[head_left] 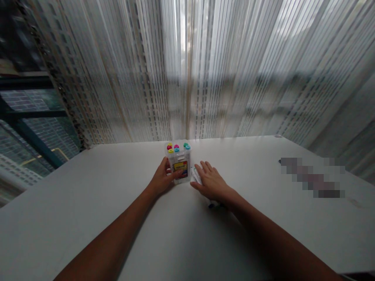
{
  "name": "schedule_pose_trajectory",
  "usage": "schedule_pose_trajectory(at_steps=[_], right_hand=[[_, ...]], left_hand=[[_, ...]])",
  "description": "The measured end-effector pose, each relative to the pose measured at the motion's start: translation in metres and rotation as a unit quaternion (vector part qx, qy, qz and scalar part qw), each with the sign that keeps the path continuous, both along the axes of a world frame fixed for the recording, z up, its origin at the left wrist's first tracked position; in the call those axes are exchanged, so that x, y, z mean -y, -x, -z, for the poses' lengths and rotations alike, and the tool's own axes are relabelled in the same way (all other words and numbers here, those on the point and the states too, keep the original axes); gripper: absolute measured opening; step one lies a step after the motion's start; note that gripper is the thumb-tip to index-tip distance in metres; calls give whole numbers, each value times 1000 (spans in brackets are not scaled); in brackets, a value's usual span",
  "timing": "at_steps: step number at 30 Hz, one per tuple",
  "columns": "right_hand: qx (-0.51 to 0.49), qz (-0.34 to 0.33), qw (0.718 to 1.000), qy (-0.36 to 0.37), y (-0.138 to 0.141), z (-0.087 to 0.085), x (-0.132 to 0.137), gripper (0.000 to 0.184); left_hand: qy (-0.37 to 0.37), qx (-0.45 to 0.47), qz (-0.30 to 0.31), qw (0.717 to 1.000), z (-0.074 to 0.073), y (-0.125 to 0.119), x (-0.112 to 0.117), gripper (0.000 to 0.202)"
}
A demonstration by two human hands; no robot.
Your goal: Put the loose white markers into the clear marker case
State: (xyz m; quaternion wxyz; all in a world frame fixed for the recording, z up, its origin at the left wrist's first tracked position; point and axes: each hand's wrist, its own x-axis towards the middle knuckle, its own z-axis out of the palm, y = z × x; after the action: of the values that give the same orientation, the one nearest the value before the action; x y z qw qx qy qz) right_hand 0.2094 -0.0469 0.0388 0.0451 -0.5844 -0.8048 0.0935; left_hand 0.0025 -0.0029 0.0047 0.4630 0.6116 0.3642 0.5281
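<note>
A clear plastic marker box (179, 160) stands upright on the white table (88, 195), with several coloured marker caps showing at its top. My left hand (163, 178) is wrapped round the box's left side, thumb across its label. My right hand (210, 181) lies flat on the table just right of the box, fingers stretched out over loose markers (195, 175). A dark marker tip (211, 204) pokes out under my right wrist.
Sheer striped curtains (205, 70) hang right behind the table's far edge. A window with dark frames (26, 117) is at the left. A blurred-out patch (313, 176) lies on the table at the right.
</note>
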Motion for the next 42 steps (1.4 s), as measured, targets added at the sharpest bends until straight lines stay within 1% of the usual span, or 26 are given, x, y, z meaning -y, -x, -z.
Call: schedule_pose_trajectory(at_steps=[4, 9, 16, 20, 23, 29, 31, 33, 36, 39, 42], right_hand=[[7, -22, 1000, -4, 5, 1, -2, 65], [18, -8, 999, -34, -1, -3, 2, 59], [10, 7, 999, -47, -8, -11, 0, 41], [-13, 44, 997, -57, -16, -12, -7, 40], [-19, 50, 997, -55, -21, -10, -10, 40], [-39, 28, 998, -49, -19, -5, -14, 43], [-46, -2, 997, -54, -16, -3, -16, 45], [-43, -48, 996, -55, -11, -2, -16, 47], [-27, -96, 994, -48, -5, -3, -12, 43], [-24, -114, 992, -38, -4, -7, -7, 36], [-51, -116, 990, -58, -10, -8, -7, 36]], left_hand=[[-11, -7, -4, 1000, -2, 0, 1, 56], [-4, -7, 4, 1000, -2, 0, 1, 56], [-5, -14, 10, 1000, -1, 1, 1, 57], [1, -10, 14, 1000, -1, 1, 1, 58], [2, -14, 9, 1000, -1, 1, 0, 58], [-6, -10, 16, 1000, -1, 1, 1, 56], [-3, -10, 20, 1000, -2, 0, 1, 56], [-3, -9, 18, 1000, -2, 0, 2, 56], [-5, -7, 8, 1000, -2, -1, 2, 56], [-6, -6, 12, 1000, -1, -1, 2, 55], [-6, -7, 14, 1000, 0, 0, 1, 55]])
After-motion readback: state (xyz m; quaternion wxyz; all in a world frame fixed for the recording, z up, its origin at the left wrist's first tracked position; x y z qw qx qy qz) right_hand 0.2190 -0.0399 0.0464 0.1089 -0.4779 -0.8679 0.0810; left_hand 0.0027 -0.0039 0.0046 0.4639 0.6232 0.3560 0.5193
